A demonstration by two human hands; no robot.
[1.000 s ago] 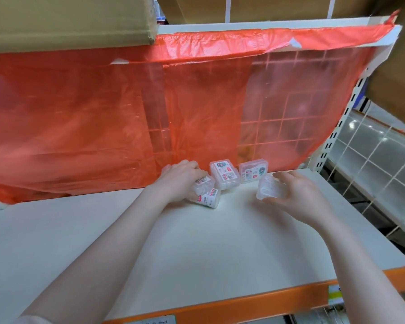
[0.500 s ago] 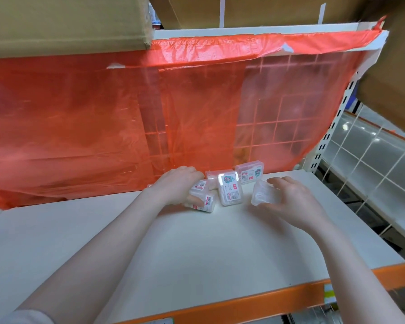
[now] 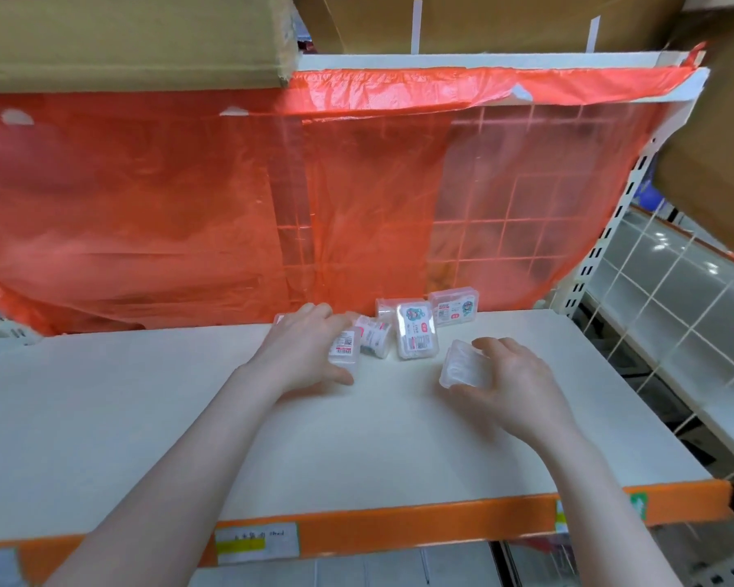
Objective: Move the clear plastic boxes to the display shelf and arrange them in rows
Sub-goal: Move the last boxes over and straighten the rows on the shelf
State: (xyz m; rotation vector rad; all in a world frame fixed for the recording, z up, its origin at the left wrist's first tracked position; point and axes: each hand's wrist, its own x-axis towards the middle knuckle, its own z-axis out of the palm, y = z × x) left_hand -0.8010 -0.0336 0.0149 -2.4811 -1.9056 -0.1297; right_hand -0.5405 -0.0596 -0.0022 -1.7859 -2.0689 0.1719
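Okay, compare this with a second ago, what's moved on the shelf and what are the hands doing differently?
The middle box was leaning near the back a second ago and now stands further forward, beside the left hand's cluster. The left hand has drawn slightly toward the front and now grips a box. The right hand still holds its unlabelled box, slightly nearer the front. The back right box, shelf and orange sheet are unchanged.

small clear labelled boxes clustered at white shelf rear.
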